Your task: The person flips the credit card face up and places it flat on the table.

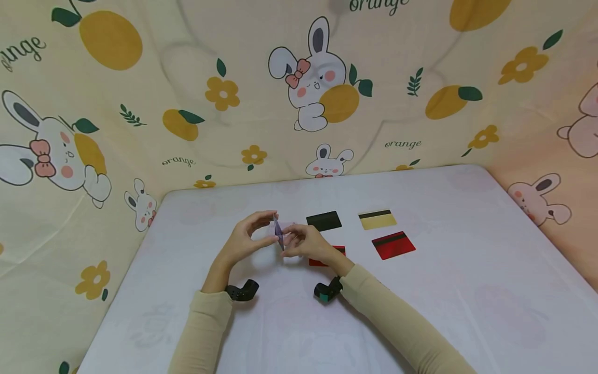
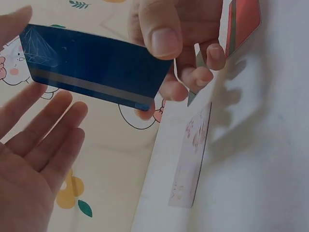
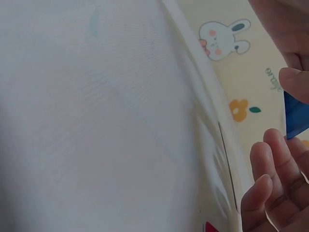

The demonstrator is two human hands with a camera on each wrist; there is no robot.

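Observation:
Both hands meet over the table around a dark blue bank card (image 2: 91, 63), which has a grey stripe along one long edge. My left hand (image 1: 245, 239) pinches one short end, thumb and index finger at its opposite edges, the other fingers stretched out. At the other end, my right hand (image 1: 308, 242) grips the card with the thumb on its face and fingertips behind. Seen from the head, the card stands nearly edge-on. Below it a pale pinkish card (image 2: 190, 164) lies on the table, partly hidden by the hands in the head view.
Beyond the right hand lie a black card (image 1: 324, 221), a gold card (image 1: 377, 219) with a dark stripe and a red card (image 1: 394, 245). Another red card (image 1: 318, 262) is partly covered by the right wrist. A patterned cloth (image 1: 280, 104) hangs behind the white table (image 1: 420, 311).

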